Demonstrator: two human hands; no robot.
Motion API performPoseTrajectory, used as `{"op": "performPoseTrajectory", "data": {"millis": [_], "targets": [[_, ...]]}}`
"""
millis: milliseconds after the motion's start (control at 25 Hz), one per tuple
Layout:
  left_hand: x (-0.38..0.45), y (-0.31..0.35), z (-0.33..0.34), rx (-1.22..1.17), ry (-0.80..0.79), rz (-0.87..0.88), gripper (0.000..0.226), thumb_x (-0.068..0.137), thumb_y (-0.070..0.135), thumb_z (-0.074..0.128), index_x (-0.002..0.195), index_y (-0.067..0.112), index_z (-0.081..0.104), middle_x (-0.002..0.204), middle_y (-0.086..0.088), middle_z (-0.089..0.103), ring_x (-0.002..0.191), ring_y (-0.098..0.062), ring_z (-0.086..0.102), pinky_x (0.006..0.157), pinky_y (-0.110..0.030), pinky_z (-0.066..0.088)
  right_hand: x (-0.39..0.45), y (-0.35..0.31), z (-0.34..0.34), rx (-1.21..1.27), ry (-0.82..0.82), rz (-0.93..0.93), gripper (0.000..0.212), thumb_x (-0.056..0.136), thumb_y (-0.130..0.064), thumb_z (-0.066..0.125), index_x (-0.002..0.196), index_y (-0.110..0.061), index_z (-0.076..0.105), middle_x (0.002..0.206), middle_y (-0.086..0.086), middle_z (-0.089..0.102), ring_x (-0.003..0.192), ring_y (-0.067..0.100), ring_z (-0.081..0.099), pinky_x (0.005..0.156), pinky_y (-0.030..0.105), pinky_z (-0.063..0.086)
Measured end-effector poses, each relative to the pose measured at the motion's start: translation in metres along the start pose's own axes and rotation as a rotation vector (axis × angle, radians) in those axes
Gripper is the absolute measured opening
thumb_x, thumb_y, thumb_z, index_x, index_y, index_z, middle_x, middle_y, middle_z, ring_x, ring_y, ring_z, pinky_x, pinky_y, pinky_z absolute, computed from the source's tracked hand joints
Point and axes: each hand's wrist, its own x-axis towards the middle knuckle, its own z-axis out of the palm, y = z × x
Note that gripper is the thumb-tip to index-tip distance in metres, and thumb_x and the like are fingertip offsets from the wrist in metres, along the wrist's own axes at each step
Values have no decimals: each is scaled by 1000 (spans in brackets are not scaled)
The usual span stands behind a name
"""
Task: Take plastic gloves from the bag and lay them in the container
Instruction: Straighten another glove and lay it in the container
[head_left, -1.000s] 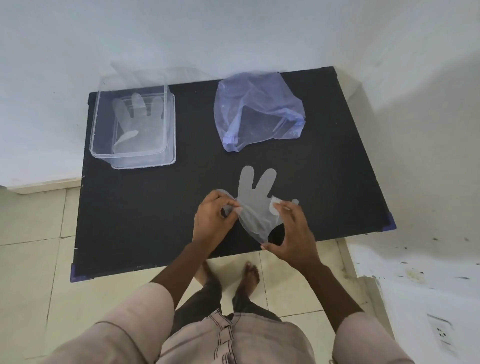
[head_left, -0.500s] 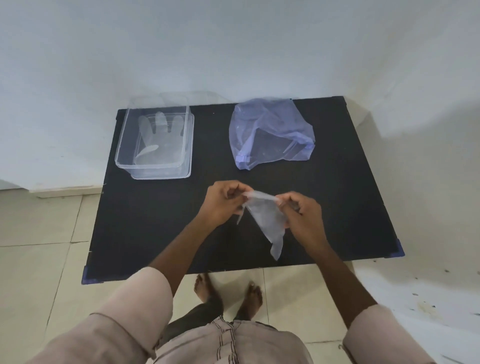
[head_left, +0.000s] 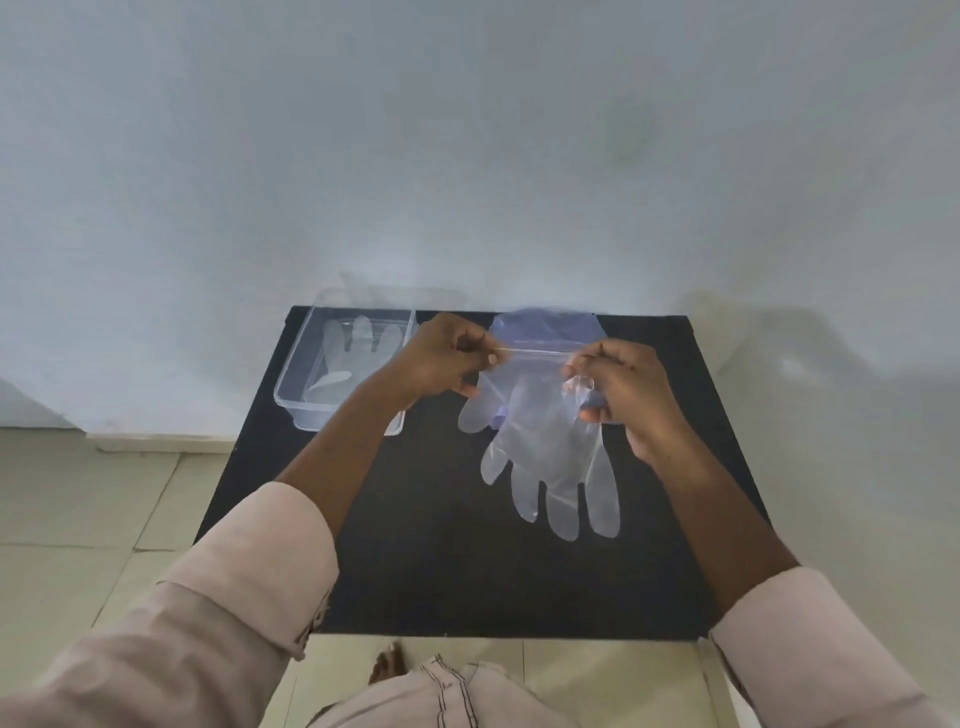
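The clear glove (head_left: 545, 447) hangs cuff-up over the worktop (head_left: 441, 545), filmy, limp, probably clingy; the cuff corners look the best hold. Left hand (head_left: 441, 364) and right hand (head_left: 623, 389) pinch those corners taut. The container (head_left: 296, 395) sits far-left.

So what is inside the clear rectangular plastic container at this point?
The clear rectangular plastic container holds one flat transparent plastic glove, fingers toward the wall. The left forearm covers its near right corner, so anything there is hidden.

Clear glove (head_left: 550, 447) hanging fingers-down; another flat in container (head_left: 291, 395).
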Motion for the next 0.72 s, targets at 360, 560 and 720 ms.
{"op": "performPoseTrajectory", "data": {"millis": [360, 560, 720], "targets": [[4, 17, -16, -194, -20, 24, 29, 95, 21, 58, 107, -3, 67, 99, -19, 69, 91, -25, 66, 86, -51, 56, 13, -38, -1, -22, -99, -62, 17, 91, -13, 59, 75, -15, 67, 82, 5, 72, 75, 18, 65, 50, 25, 51], [5, 16, -28, -221, 26, 24, 32, 99, 18, 51, 109, -11, 60, 102, -24, 70, 80, -23, 72, 77, -31, 59, 30, -43, 18, 96, -92, -21, 13, 92, -9, 60, 81, -9, 67, 82, 10, 71, 76, 23, 69, 56, 29, 58], [14, -6, -55, -266, 76, -22, 28, 98, 16, 51, 107, -8, 62, 100, -24, 72, 78, -23, 72, 74, -30, 59, 50, -48, 53, 106, -140, 21, 11, 92, -9, 58, 84, -11, 65, 85, 12, 74, 73, 24, 73, 69, 34, 59]]}}
